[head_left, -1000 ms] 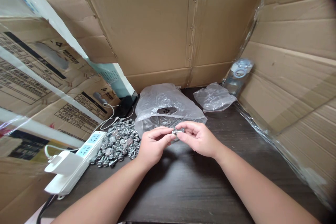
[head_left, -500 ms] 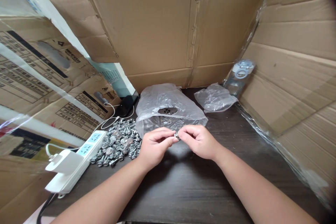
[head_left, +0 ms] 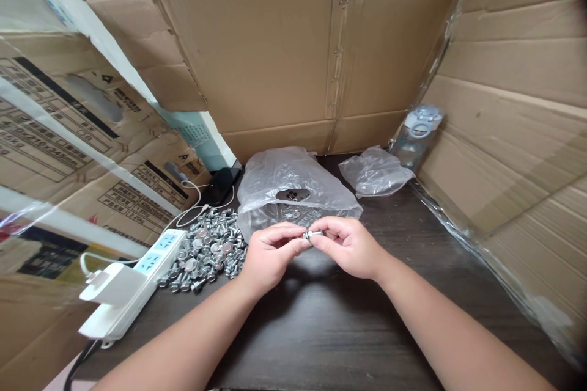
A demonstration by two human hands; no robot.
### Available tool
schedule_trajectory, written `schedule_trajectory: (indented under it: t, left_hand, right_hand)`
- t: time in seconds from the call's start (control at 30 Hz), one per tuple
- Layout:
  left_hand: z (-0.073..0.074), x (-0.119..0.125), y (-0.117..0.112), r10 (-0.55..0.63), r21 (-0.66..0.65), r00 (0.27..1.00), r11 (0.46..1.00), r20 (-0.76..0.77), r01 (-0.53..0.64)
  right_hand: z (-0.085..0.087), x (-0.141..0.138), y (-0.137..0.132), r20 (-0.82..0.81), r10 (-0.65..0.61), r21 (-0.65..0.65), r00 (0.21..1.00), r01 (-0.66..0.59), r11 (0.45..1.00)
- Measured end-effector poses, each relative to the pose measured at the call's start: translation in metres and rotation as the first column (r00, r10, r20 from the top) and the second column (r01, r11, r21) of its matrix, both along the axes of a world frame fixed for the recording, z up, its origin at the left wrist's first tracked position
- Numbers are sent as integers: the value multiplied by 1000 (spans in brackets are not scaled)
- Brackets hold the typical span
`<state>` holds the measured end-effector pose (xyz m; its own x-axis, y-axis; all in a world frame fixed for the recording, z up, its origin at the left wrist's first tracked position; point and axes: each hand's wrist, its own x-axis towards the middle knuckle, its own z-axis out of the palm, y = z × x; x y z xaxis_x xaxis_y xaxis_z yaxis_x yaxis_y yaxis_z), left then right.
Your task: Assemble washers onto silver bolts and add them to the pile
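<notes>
Between my two hands, above the dark table, is a small metal bolt [head_left: 314, 234] lying level. My left hand [head_left: 274, 252] pinches its left end between thumb and fingertips. My right hand [head_left: 345, 245] has thumb and fingers closed on the shank side. What looks like a washer or nut sits at the bolt's left part, too small to tell which. Left of my left hand lies a heap of bolts [head_left: 208, 250] with flanged heads. Just beyond my fingers rests a clear plastic bag [head_left: 293, 171], its mouth toward me, with small washers inside.
A white power strip [head_left: 158, 256] with a plugged-in charger stands left of the heap. Behind it lie a black phone [head_left: 224, 183] and a white cable. A second plastic bag [head_left: 376, 172] and a water bottle [head_left: 416, 137] are at the back right. Cardboard walls [head_left: 266, 55] enclose the table.
The fingers of my right hand have shifted, so more of the bolt's shank now shows between my hands. Both hands stay in nearly the same place.
</notes>
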<state>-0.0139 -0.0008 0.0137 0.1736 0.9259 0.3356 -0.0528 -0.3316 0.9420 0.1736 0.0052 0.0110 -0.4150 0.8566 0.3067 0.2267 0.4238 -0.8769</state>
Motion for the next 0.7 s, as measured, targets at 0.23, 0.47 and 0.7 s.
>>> schedule_trajectory:
  t: [0.23, 0.47, 0.7]
  left_hand:
    - [-2, -2, 0, 90, 170, 991, 983, -104, -71]
    - [-3, -2, 2, 75, 9, 996, 997, -38, -75]
    - [-1, -1, 1, 39, 76, 998, 996, -48, -35]
  right_hand:
    - [0, -1, 0, 71, -9, 86, 997, 3, 996]
    - [0, 2, 1, -52, 1, -30, 999, -2, 1000]
    - [-1, 0, 1, -39, -17, 0, 999, 17, 1000]
